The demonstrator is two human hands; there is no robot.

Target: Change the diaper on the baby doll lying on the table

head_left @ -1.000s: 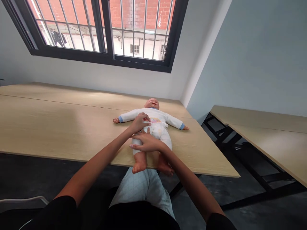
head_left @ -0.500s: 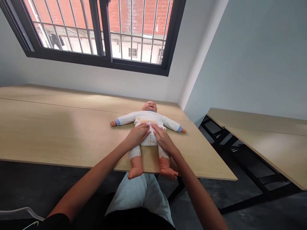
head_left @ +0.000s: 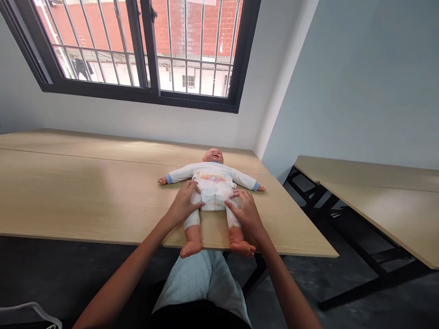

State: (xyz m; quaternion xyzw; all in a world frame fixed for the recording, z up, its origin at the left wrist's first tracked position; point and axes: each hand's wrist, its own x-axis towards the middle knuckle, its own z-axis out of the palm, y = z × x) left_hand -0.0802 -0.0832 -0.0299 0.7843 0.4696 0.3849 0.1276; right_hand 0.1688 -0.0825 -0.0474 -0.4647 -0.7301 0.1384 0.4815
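- the baby doll (head_left: 212, 187) is flat on its back on a light wood desk (head_left: 103, 201), arms out wide, lying just ahead of and between the person's hands
- a white diaper (head_left: 214, 194) wraps its hips, right below a white bodysuit (head_left: 212, 172) with blue cuffs and a rainbow print on the chest
- left hand (head_left: 183, 205) is open and spread, its fingertips (head_left: 196, 186) resting on the diaper's near side, no pinch
- right hand (head_left: 245, 212) is open too, fingers (head_left: 236, 194) spread at the other side of the diaper, no pinch visible, though it's hard to say if they're touching or just above it
- a small tab sticks up on the diaper just past the right hand, too small to tell if it's fastened
- the doll's feet (head_left: 217, 249) hang past the desk edge below both hands, over the person's checked shorts (head_left: 202, 278)
- main risk imo: with the legs already over the edge, a tug toward the body could drag the doll off the desk
- uneven pressure from the two hands could also twist the diaper, and a loose tab could let it pop open
- farther out, a barred window (head_left: 137, 93) sits beyond the desk and a second desk (head_left: 370, 180) sits off to the right
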